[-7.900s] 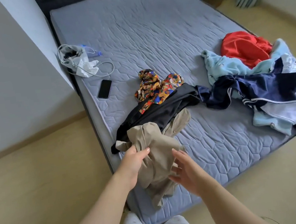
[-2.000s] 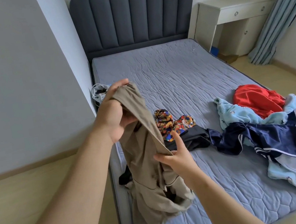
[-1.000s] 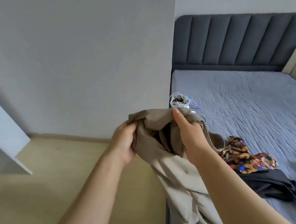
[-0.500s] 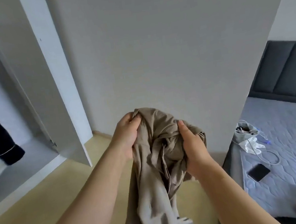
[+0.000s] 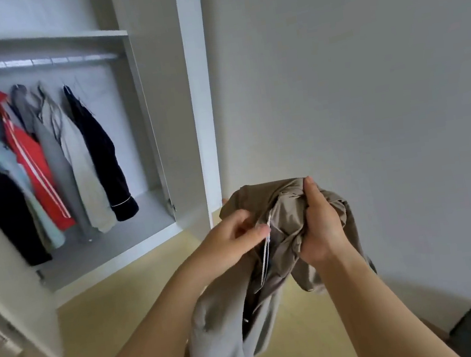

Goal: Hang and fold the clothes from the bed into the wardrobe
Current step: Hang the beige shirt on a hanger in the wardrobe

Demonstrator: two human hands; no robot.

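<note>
Tan garment (image 5: 282,202) held mid-air before the grey wall (image 5: 364,71), just right of the open wardrobe (image 5: 143,115). Left hand (image 5: 230,242): grip pinches the cloth's edge. Right hand (image 5: 323,226): grip closed round bunched cloth. Remainder hangs below both hands. Clothes (image 5: 46,161) hang on the wardrobe rail (image 5: 33,62).

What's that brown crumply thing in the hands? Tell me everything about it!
A beige garment of thin, soft-looking cloth, bunched and creased at the top, the rest hanging limp. A thin pale strip runs down one edge; the inside looks dark. The right hand grips the bunched top, the left hand pinches the edge by the strip. It is held up in the air.
</note>
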